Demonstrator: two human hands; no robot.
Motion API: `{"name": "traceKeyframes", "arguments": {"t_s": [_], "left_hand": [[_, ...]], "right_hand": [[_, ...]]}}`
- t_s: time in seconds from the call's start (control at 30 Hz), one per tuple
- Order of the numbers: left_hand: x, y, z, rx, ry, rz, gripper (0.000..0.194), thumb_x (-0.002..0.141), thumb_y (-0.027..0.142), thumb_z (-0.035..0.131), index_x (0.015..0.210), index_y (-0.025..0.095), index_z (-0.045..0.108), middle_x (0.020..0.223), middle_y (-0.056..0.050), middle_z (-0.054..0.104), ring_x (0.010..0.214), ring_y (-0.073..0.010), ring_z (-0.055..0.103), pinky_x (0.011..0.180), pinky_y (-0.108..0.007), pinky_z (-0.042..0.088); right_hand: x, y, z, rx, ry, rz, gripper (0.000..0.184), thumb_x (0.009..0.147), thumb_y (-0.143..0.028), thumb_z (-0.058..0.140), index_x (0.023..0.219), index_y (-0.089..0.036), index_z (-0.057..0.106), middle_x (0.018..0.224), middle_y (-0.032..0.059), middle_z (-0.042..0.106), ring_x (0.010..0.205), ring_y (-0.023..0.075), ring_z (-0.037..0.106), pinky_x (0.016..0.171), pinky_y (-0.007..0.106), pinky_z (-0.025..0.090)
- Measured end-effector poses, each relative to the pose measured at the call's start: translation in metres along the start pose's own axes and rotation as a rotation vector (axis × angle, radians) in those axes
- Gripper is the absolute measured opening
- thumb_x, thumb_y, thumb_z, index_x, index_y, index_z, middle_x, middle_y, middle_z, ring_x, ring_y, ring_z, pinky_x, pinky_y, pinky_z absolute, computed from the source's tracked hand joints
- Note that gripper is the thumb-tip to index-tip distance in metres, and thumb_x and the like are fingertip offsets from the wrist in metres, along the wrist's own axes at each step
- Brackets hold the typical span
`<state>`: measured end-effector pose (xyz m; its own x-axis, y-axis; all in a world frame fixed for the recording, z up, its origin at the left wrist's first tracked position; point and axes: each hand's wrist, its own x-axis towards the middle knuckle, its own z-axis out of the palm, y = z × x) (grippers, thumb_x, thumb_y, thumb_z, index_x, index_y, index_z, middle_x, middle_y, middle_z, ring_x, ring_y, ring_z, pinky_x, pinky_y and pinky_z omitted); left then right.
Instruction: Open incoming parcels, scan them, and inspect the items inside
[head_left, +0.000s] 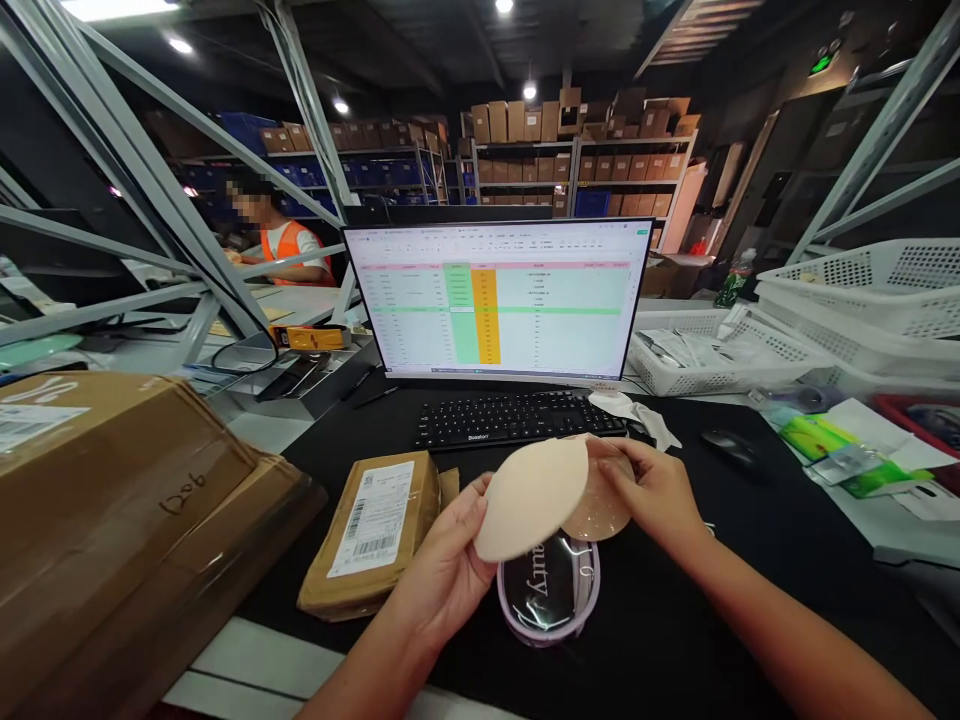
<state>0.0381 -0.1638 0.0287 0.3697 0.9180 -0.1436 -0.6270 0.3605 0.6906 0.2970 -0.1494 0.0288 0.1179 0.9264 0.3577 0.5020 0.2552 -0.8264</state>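
My left hand (pixel 444 570) grips a beige teardrop-shaped pad (pixel 531 496) by its lower edge, thumb on its face. My right hand (pixel 651 490) pinches a second, translucent tan pad (pixel 600 510) that lies partly behind the first. Both pads hover above a clear plastic case with a pink rim (pixel 549 596), which rests on the black desk mat (pixel 750 560). A brown padded mailer with a barcode label (pixel 373 530) lies just left of my left hand.
Behind the hands are a black keyboard (pixel 517 417) and a monitor showing a spreadsheet (pixel 496 298). A mouse (pixel 731 447) and white baskets (pixel 712 352) sit to the right. A large cardboard box (pixel 112 500) fills the left. A person in an orange vest (pixel 289 250) works at the back.
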Motion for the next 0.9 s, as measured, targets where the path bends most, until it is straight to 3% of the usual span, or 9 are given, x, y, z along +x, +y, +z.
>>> {"name": "traceKeyframes", "arguments": {"t_s": [0.13, 0.23, 0.37, 0.47, 0.57, 0.67, 0.77, 0.83, 0.9], "left_hand": [[-0.006, 0.025, 0.021, -0.142, 0.050, 0.070, 0.047, 0.081, 0.003, 0.069, 0.125, 0.017, 0.060, 0.113, -0.006, 0.073, 0.083, -0.0077, 0.073, 0.072, -0.008, 0.058], [-0.005, 0.030, 0.026, -0.137, 0.058, 0.057, 0.045, 0.083, 0.002, 0.065, 0.125, 0.017, 0.058, 0.112, -0.004, 0.073, 0.079, -0.0062, 0.074, 0.070, -0.007, 0.058], [-0.002, 0.015, 0.022, -0.029, 0.027, 0.093, 0.057, 0.076, 0.013, 0.080, 0.126, 0.020, 0.055, 0.114, -0.004, 0.072, 0.081, -0.0078, 0.073, 0.067, -0.008, 0.058], [-0.003, -0.007, 0.014, 0.287, 0.002, 0.175, 0.064, 0.073, 0.026, 0.086, 0.129, 0.023, 0.055, 0.112, -0.005, 0.072, 0.079, -0.0128, 0.071, 0.059, -0.015, 0.058], [-0.006, -0.027, 0.006, 0.831, 0.019, 0.417, 0.049, 0.080, 0.030, 0.079, 0.126, 0.024, 0.064, 0.113, -0.008, 0.072, 0.092, -0.0204, 0.070, 0.074, -0.027, 0.059], [-0.011, -0.035, 0.003, 1.297, -0.093, 0.613, 0.043, 0.089, 0.035, 0.070, 0.131, 0.027, 0.066, 0.101, -0.008, 0.075, 0.090, -0.0226, 0.069, 0.082, -0.034, 0.055], [-0.014, -0.036, -0.001, 1.459, -0.172, 0.627, 0.057, 0.093, 0.047, 0.062, 0.146, 0.026, 0.052, 0.086, -0.005, 0.072, 0.074, -0.0198, 0.066, 0.073, -0.032, 0.054], [-0.016, -0.038, -0.005, 1.424, -0.050, 0.704, 0.068, 0.096, 0.052, 0.055, 0.154, 0.022, 0.037, 0.097, -0.007, 0.071, 0.081, -0.0201, 0.066, 0.080, -0.035, 0.055], [-0.017, -0.045, -0.008, 1.428, 0.118, 0.779, 0.074, 0.097, 0.054, 0.050, 0.157, 0.017, 0.026, 0.125, -0.015, 0.064, 0.109, -0.0255, 0.063, 0.097, -0.045, 0.052]], "right_hand": [[0.002, 0.005, 0.003, 0.081, -0.173, 0.103, 0.036, 0.081, -0.046, 0.066, 0.105, -0.020, 0.074, 0.101, 0.0056, 0.074, 0.090, 0.0272, 0.069, 0.077, 0.037, 0.056], [0.002, 0.010, 0.006, 0.261, -0.256, 0.194, 0.046, 0.080, -0.051, 0.071, 0.111, -0.016, 0.071, 0.102, 0.0082, 0.074, 0.089, 0.0268, 0.069, 0.072, 0.034, 0.056], [0.001, 0.013, 0.014, 0.412, -0.259, 0.252, 0.053, 0.078, -0.055, 0.077, 0.113, -0.016, 0.068, 0.102, 0.0092, 0.073, 0.091, 0.0252, 0.068, 0.075, 0.033, 0.055], [-0.004, 0.009, 0.022, 0.596, -0.239, 0.381, 0.052, 0.076, -0.057, 0.078, 0.110, -0.018, 0.069, 0.105, 0.0089, 0.072, 0.094, 0.0247, 0.068, 0.079, 0.033, 0.055], [-0.015, 0.001, 0.030, 0.912, -0.415, 0.605, 0.056, 0.083, -0.068, 0.065, 0.109, -0.018, 0.069, 0.107, 0.0114, 0.072, 0.097, 0.0273, 0.068, 0.081, 0.038, 0.057], [-0.027, -0.007, 0.036, 1.022, -0.550, 0.606, 0.057, 0.085, -0.066, 0.066, 0.115, -0.018, 0.067, 0.113, 0.0130, 0.071, 0.103, 0.0282, 0.067, 0.085, 0.040, 0.057], [-0.028, -0.009, 0.033, 0.935, -0.486, 0.539, 0.056, 0.073, -0.046, 0.086, 0.116, -0.015, 0.066, 0.112, 0.0134, 0.071, 0.101, 0.0265, 0.067, 0.088, 0.037, 0.057], [-0.019, -0.007, 0.023, 0.850, -0.337, 0.528, 0.061, 0.066, -0.043, 0.091, 0.114, -0.014, 0.066, 0.109, 0.0134, 0.071, 0.095, 0.0256, 0.068, 0.085, 0.036, 0.058], [-0.005, -0.002, 0.009, 0.782, -0.089, 0.454, 0.065, 0.062, -0.041, 0.093, 0.115, -0.016, 0.066, 0.109, 0.0116, 0.072, 0.093, 0.0243, 0.068, 0.083, 0.036, 0.059]]}}
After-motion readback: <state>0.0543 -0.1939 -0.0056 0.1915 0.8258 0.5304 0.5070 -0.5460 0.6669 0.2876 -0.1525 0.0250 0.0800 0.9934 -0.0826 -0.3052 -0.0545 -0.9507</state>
